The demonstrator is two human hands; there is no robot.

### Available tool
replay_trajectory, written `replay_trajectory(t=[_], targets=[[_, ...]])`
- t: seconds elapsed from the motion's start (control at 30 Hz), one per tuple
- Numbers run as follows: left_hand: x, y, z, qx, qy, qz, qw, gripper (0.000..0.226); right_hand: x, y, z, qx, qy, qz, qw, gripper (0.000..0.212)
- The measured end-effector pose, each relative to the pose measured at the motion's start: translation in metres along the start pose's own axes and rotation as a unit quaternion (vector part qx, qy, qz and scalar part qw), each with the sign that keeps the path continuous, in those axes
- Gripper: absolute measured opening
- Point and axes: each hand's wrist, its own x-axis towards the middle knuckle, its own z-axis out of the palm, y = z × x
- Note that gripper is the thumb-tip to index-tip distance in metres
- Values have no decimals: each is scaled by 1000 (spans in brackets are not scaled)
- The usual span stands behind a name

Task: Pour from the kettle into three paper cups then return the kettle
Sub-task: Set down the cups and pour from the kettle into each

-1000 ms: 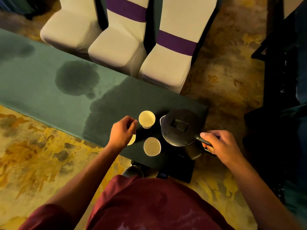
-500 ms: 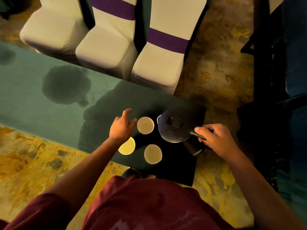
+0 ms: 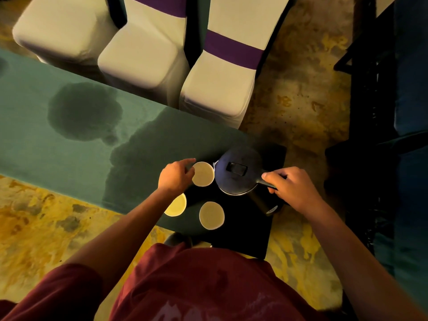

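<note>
Right hand (image 3: 294, 191) gripping kettle (image 3: 238, 173), handle label (image 3: 271, 209) seemingly unreadable

Head view, steeply down over table (image 3: 69, 144)

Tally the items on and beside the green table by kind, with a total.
Paper cups: 3 ()
Kettle: 1
White covered chairs: 3 ()
Total: 7

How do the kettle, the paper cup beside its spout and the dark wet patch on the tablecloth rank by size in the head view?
1. Dark wet patch
2. Kettle
3. Paper cup
The ranking is by look only.
</note>
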Motion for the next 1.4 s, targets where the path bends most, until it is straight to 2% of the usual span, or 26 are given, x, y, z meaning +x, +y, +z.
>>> replay_trajectory(t=[0.5,1.0,1.4], targets=[[14,0,6,-49,30,4,998,36,12,-24,-2,-31,-40,12,999,34],[14,-14,7,-75,19,5,997,33,21,-54,10,-125,-78,1,989,42],[14,-21,8,-88,21,11,996,33,23,-62,18,-154,-70,3,986,45]])
